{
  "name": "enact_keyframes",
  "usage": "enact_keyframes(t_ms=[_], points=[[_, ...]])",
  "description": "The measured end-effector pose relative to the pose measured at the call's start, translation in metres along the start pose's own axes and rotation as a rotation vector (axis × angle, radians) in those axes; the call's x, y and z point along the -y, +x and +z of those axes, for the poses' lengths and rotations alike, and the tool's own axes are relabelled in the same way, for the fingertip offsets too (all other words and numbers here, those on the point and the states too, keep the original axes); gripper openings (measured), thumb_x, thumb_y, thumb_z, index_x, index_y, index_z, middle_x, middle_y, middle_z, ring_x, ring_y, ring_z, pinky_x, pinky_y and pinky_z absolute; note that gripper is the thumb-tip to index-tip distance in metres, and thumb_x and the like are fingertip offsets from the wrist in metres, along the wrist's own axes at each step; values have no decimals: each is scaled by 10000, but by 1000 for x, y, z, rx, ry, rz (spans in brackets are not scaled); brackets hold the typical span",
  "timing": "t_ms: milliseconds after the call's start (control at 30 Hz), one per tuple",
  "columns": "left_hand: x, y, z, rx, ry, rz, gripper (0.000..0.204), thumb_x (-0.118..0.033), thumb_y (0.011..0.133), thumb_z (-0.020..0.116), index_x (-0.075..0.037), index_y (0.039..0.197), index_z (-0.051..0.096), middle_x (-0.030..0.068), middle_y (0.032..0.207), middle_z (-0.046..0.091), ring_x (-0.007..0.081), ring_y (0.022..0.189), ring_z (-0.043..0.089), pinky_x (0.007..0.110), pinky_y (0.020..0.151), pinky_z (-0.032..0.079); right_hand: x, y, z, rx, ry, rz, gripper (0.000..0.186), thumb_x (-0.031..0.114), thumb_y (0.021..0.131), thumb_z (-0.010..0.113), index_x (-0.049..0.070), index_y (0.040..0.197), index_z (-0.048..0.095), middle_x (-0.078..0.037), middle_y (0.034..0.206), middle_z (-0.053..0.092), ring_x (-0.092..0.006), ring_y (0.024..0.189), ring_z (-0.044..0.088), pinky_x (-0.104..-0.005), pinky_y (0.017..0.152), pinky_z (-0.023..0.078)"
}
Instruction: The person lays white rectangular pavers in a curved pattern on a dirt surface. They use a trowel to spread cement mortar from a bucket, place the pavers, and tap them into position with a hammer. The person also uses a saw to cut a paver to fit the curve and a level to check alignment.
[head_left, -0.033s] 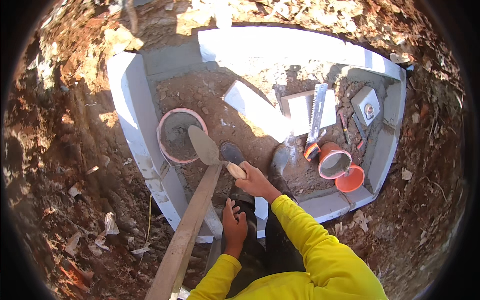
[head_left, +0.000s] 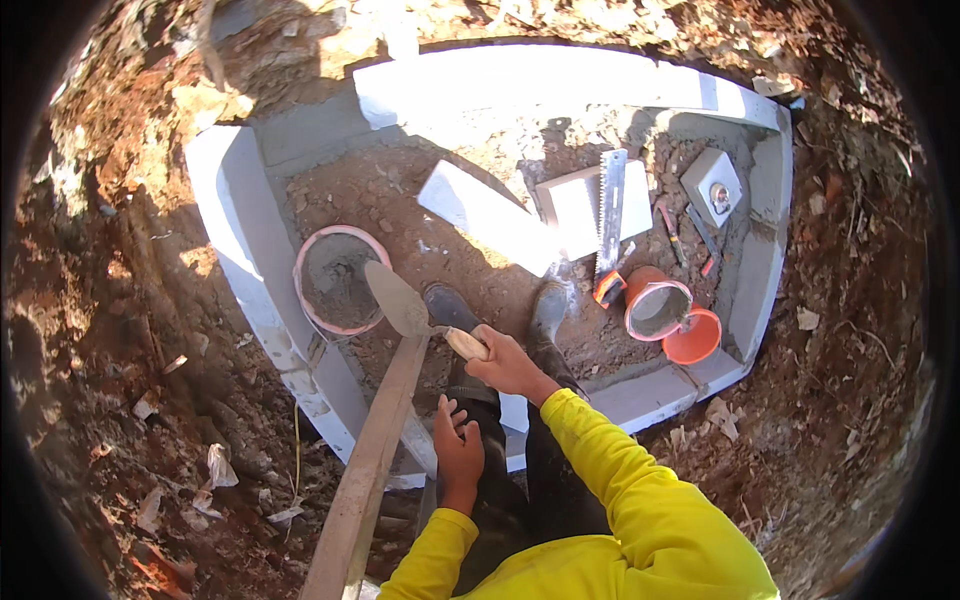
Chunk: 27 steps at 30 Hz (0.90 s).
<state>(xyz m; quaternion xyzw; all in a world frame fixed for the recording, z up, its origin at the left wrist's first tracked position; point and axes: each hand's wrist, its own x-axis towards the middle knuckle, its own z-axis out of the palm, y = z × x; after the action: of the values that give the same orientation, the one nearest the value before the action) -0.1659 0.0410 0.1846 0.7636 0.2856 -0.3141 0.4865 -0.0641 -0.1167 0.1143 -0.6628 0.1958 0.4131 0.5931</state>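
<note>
My right hand (head_left: 508, 365) is closed around the wooden handle of a trowel (head_left: 396, 300). Its blade points away to the left, grey with mortar, over the edge of a round orange-rimmed bucket (head_left: 299, 275) that holds grey mortar. Just under the trowel's neck is the far end of a long wooden post (head_left: 366, 455), slanting up from the lower edge. Whether the two touch, I cannot tell. My left hand (head_left: 458, 455) is beside the post in front of my leg, empty, its fingers loosely bent and apart.
Pale block walls (head_left: 235, 215) ring the pit where my boots stand. Loose white blocks (head_left: 490, 220), a hand saw (head_left: 610, 215) and small tools lie inside. To the right are a mortar-smeared orange bucket (head_left: 640, 285) and another orange container (head_left: 706, 350). Rough soil surrounds the walls.
The view has shifted slightly, so the pit, blocks and buckets sit a little further left. Both hands keep nearly the same pose, the trowel still in the right one.
</note>
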Motion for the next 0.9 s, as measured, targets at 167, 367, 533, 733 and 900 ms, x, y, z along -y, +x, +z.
enact_keyframes(t_ms=[167, 367, 533, 733, 900], points=[[-8, 0, 18, 61, 165, 48, 626, 12, 861, 530, 20, 1465, 367, 197, 1340, 528, 277, 1120, 603, 364, 920, 495, -85, -122, -68, -560, -2, 119, 386, 250, 789, 731, 46, 1067, 558, -187, 832, 652, -354, 791, 669, -404, 711, 507], [-15, 3, 74, 195, 407, 140, 615, 3, 864, 536, 16, 1458, 380, 195, 1331, 528, 288, 1125, 600, 371, 948, 487, -277, -237, -133, -1032, 327, 523, 244, 156, 780, 665, 20, 930, 529, -63, 701, 563, -150, 620, 589, -322, 554, 484], [-5, -4, 108, 281, 615, 230, 615, -6, 848, 571, 11, 1439, 405, 195, 1282, 561, 305, 1096, 618, 389, 945, 495, -367, -184, -183, -1271, 688, 225, 158, 54, 765, 658, 90, 895, 575, 20, 746, 566, -89, 637, 522, -261, 591, 442], [-2, -6, 130, 226, 826, 249, 614, -31, 842, 619, -13, 1426, 430, 175, 1258, 587, 295, 1074, 638, 378, 929, 508, -384, -44, -266, -1194, 1037, -48, 146, 3, 764, 663, 95, 855, 595, 57, 756, 542, -55, 636, 478, -223, 577, 395], [3, -18, 144, 178, 850, 229, 614, -69, 852, 649, -47, 1428, 438, 140, 1258, 601, 267, 1048, 656, 365, 881, 534, -379, -9, -288, -1220, 945, -2, 119, 94, 749, 714, 94, 823, 621, 58, 693, 529, -84, 644, 476, -281, 626, 401]])
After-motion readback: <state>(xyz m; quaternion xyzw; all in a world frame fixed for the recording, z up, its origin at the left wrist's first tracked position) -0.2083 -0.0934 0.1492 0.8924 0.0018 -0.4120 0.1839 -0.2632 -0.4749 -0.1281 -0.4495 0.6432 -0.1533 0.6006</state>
